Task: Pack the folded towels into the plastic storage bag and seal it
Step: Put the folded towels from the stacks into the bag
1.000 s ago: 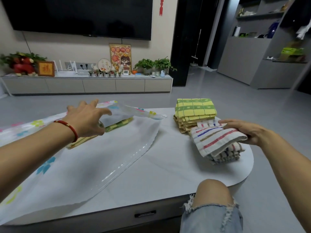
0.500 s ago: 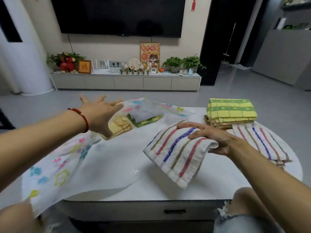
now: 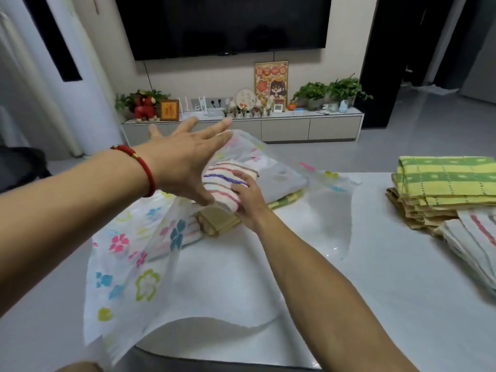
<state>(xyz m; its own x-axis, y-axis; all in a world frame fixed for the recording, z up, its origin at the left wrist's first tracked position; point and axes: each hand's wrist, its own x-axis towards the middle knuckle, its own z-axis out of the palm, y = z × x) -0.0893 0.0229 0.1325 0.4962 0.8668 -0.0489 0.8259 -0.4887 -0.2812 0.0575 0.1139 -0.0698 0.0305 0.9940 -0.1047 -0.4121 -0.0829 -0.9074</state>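
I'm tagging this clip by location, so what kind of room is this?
Most likely a home living room: a large wall-mounted television above a low media cabinet with potted plants, seen across a white table.

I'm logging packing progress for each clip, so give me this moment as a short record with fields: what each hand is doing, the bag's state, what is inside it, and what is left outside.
left hand: fingers straight, lifting the upper sheet of the plastic storage bag
right hand: inside the bag's mouth, gripping the striped towel
bag state: open, unsealed, lying on the table
already inside: grey towel, tan towel, others under the flowered sheet
left outside: yellow-green towel stack, striped towels in front of it
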